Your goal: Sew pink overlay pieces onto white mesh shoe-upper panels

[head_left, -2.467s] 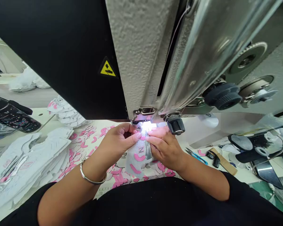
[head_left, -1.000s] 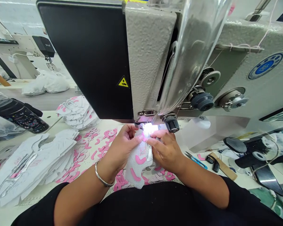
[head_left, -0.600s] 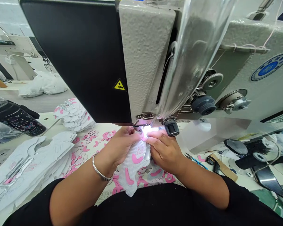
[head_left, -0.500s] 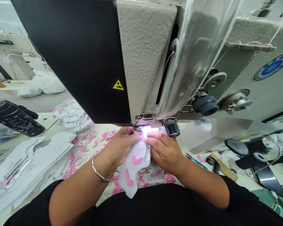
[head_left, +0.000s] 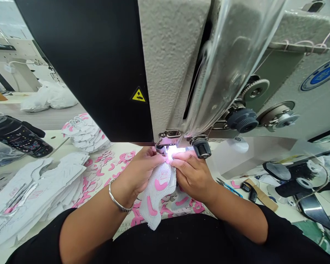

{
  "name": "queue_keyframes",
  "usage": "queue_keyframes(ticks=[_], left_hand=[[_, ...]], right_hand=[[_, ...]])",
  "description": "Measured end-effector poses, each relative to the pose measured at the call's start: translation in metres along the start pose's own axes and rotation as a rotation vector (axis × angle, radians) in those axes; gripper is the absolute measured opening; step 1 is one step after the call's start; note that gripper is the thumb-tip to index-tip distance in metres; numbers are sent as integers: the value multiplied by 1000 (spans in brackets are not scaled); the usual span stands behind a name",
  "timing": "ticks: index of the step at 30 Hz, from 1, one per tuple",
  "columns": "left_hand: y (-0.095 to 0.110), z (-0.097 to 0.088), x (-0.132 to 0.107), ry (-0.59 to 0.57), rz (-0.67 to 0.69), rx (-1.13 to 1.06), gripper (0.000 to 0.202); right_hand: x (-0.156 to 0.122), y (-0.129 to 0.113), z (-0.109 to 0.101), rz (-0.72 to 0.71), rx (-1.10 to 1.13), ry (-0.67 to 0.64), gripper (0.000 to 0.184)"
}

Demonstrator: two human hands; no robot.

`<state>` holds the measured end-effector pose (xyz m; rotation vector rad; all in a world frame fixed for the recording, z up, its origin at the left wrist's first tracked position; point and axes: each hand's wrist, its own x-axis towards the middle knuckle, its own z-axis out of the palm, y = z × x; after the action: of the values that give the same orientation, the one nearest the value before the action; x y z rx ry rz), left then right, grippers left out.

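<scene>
A white mesh fabric piece (head_left: 153, 194) with pink curved patches hangs from under the lit needle area of a sewing machine (head_left: 176, 66). My left hand (head_left: 139, 168) pinches its upper left edge, thumb pointing at the presser foot (head_left: 161, 147). On the other side my right hand (head_left: 194, 174) grips the fabric, with the fingertips close beside the needle area. Glare and my fingers hide the stitching point. Below, many loose pink curved patches (head_left: 126, 157) lie scattered over the table, some behind the hanging piece.
Stacks of white cut pieces (head_left: 57, 183) and pink-patched pieces (head_left: 84, 134) stand on the left, near a black patterned bottle (head_left: 22, 137). To the right lie blue-handled snips (head_left: 229, 187), a black thread spool (head_left: 291, 187) and a brown strip (head_left: 264, 198).
The view has shifted slightly against the machine. The fabric has crept a little upward toward the needle area, and both hands keep their hold on it.
</scene>
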<state>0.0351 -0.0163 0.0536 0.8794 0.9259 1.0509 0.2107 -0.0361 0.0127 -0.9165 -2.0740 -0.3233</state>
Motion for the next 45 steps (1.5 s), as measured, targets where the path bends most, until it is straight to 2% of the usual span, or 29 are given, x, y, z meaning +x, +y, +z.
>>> queue_keyframes(ticks=[8, 13, 21, 31, 45], left_hand=[[-2, 0, 1, -15, 35, 11, 12], [-3, 0, 1, -65, 66, 4, 11], [-12, -4, -2, 26, 99, -33, 22], [-21, -13, -7, -53, 113, 11, 36], [-27, -14, -9, -35, 166, 64, 37]], right_hand=[[2, 2, 1, 16, 28, -3, 24], [1, 3, 2, 13, 24, 23, 22], [0, 6, 3, 22, 41, 18, 25], [-3, 8, 3, 37, 49, -2, 27], [-3, 6, 2, 52, 63, -12, 31]])
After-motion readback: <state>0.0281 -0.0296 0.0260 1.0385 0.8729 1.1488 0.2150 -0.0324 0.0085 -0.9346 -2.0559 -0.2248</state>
